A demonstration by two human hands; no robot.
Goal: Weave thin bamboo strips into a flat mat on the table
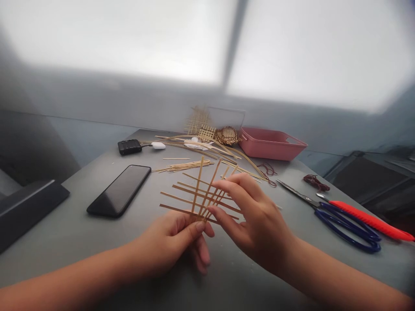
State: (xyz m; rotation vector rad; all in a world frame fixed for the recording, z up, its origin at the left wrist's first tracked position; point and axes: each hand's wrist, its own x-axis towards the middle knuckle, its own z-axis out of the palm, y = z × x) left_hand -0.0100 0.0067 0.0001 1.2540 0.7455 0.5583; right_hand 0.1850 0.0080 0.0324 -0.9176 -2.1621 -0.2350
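1. At the far left a dark block [32, 209] lies on the grey table [65, 244]; beside it, a phone [119, 191], then a power bank [129, 147].
2. The left hand [185, 237] pinches the lattice's near edge between thumb and forefinger, its other fingers loosely curled below.
3. The lattice [205, 198] is held up off the table, between the hands. Done so far, it seems: two sets of strips are crossed into an open grid. Left, by the look of it: the gaps are wide and uneven, and long ends stick out untrimmed, so the weave looks early and unfixed.
4. Behind it lies a bundle [186, 166] of loose strips, apparently unused. Farther back are a mesh [198, 120] and a round woven piece [228, 135], both more closely woven than the lattice.
5. The right hand [257, 216] is partly open, thumb and forefinger parted, tips at the strips; I cannot tell whether it grips any.
6. Beyond it: a pink bin [269, 150], scissors [348, 231], dark cord [316, 182] and a red-handled tool [372, 219].
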